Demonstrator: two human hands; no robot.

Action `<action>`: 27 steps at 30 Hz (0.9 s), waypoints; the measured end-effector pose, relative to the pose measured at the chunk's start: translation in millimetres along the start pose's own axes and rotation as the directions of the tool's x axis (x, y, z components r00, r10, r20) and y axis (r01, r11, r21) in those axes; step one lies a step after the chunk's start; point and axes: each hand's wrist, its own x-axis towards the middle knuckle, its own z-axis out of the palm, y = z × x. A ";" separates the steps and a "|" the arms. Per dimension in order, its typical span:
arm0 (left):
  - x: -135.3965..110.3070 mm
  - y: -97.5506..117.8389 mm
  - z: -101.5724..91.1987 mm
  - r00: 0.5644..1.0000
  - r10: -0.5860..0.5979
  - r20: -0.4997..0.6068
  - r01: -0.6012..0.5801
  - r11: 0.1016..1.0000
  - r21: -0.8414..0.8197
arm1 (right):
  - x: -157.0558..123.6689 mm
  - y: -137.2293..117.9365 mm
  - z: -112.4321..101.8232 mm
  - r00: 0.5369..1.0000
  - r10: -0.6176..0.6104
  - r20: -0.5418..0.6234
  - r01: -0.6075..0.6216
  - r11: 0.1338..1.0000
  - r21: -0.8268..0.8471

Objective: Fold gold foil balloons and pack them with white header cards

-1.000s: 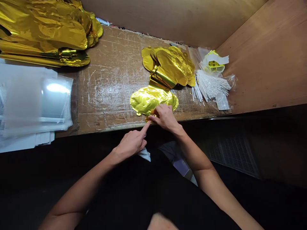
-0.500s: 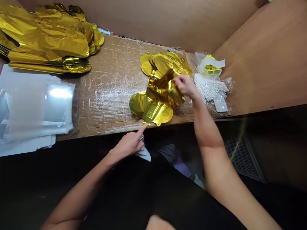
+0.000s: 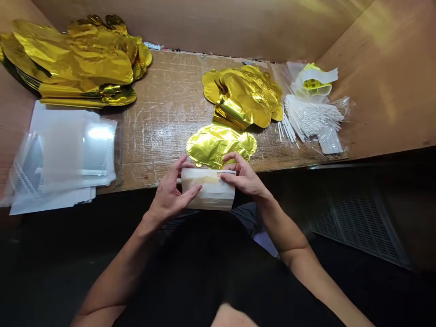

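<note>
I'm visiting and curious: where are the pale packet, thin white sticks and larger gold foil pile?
Pale packet [image 3: 216,193]: head view, middle of its face.
Thin white sticks [image 3: 310,116]: head view, middle of the bundle.
Larger gold foil pile [image 3: 86,59]: head view, its top.

A glossy brown counter [image 3: 158,106] is carrying a large gold foil stack [image 3: 91,59], a smaller gold foil pile [image 3: 248,97], flat white sheets [image 3: 63,110] and thin white sticks [image 3: 308,119].

A whitish rectangular packet [image 3: 211,195], marked near 1 corner, is held crosswise by left hand [image 3: 170,193] and right hand [image 3: 247,179].
</note>
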 end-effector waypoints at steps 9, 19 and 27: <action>46.1 24.3 -0.5 0.702 -0.080 0.708 0.305 0.932 -0.197 | -17.8 -24.4 -13.4 0.954 -0.296 0.056 0.286 0.833 -0.473; 34.5 33.9 21.1 0.737 -0.108 0.668 0.424 0.843 -0.332 | -36.9 -18.5 0.7 0.804 -0.480 0.351 0.397 -0.005 -0.918; 27.3 47.8 22.5 0.867 0.006 0.498 0.058 0.992 -0.113 | -24.7 -11.2 5.9 0.765 -0.540 0.351 0.423 0.009 -0.906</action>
